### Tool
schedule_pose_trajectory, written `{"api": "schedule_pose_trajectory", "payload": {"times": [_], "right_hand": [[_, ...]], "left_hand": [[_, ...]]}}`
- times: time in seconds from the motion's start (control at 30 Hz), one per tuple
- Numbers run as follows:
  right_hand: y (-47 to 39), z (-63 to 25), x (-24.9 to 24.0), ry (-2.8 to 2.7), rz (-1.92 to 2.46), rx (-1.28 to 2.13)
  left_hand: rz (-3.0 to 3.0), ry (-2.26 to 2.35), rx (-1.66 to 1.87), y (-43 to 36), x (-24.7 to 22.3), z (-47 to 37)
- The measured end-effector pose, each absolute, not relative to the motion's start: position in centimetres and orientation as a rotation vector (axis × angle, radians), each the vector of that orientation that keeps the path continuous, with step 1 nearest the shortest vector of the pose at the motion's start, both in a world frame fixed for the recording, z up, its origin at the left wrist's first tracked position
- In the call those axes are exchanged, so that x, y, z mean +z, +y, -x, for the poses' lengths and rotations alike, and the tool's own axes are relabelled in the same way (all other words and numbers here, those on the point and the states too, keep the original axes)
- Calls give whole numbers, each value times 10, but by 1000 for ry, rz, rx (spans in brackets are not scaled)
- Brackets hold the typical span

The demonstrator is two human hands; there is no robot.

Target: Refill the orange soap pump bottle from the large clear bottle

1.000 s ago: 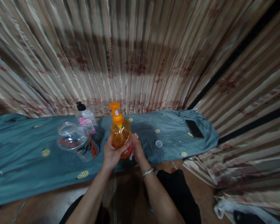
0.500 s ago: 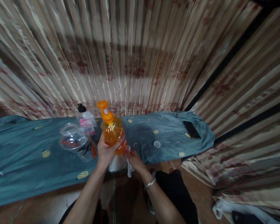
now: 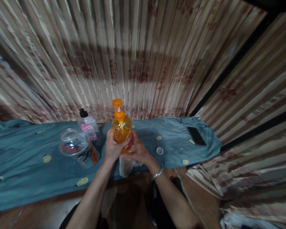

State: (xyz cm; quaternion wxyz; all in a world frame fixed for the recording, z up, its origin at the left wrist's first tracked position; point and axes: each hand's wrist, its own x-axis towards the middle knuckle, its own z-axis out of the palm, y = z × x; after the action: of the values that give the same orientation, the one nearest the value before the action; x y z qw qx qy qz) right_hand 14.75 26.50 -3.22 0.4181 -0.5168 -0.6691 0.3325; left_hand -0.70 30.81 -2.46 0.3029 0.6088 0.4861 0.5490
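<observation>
An orange pump bottle (image 3: 122, 130) of clear amber plastic stands nearly upright between my hands, its orange pump head on top. My left hand (image 3: 113, 147) wraps round its left side, thumb across the front. On the right side and near the base, my right hand (image 3: 140, 151) grips the bottle too. A white cloth (image 3: 126, 166) hangs below the bottle, under my hands; which fingers hold it I cannot tell. Left of my hands are a clear plastic jar (image 3: 73, 148) with an orange and black label and a clear bottle (image 3: 88, 126) with a black cap and pink label.
The teal patterned cloth (image 3: 28, 152) covers a long narrow surface. A small white round lid or cup (image 3: 160, 151) lies to the right, and a black phone (image 3: 196, 136) lies near the right end. Striped curtains (image 3: 143, 57) hang behind and to the right.
The pump bottle has shifted right and stands more upright. My right hand has moved up from the cloth at its base onto the bottle's right side.
</observation>
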Motion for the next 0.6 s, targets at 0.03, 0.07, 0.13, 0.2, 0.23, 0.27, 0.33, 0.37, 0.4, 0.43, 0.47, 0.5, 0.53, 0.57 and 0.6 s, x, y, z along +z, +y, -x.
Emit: {"api": "schedule_pose_trajectory", "payload": {"times": [0.03,0.07,0.13,0.2,0.23,0.27,0.33,0.37,0.4,0.43,0.47,0.5,0.53,0.57,0.6], "right_hand": [[269,-147,-34,-1630,1292,834],[273,-147,-36,-1581,1305,835],[283,-152,-41,-1496,1356,806],[293,-160,-47,-1439,1403,729],[299,-164,-51,-1419,1424,684],[304,-168,-54,-1397,1444,633],[315,-176,-63,-1346,1472,519],[320,-180,-67,-1320,1479,459],[326,-184,-71,-1297,1484,406],[331,-188,-76,-1280,1492,360],[336,-192,-80,-1268,1504,321],[340,-196,-84,-1261,1519,286],[344,-200,-88,-1254,1535,251],[348,-203,-91,-1247,1552,218],[351,-206,-93,-1240,1567,190]], "left_hand": [[-1631,1269,1431,312,-25,1],[-1643,1250,1404,317,-26,-6],[-1658,1208,1340,329,-29,-18],[-1651,1164,1288,342,-33,-32],[-1641,1138,1267,350,-36,-40],[-1628,1108,1250,357,-38,-48],[-1603,1036,1214,370,-42,-65],[-1593,996,1198,376,-43,-74],[-1584,955,1183,381,-45,-84],[-1580,918,1174,386,-46,-92],[-1575,889,1169,390,-47,-100],[-1574,865,1169,393,-48,-107],[-1575,847,1171,396,-49,-112],[-1578,837,1175,399,-50,-116],[-1583,835,1182,401,-50,-120]]}}
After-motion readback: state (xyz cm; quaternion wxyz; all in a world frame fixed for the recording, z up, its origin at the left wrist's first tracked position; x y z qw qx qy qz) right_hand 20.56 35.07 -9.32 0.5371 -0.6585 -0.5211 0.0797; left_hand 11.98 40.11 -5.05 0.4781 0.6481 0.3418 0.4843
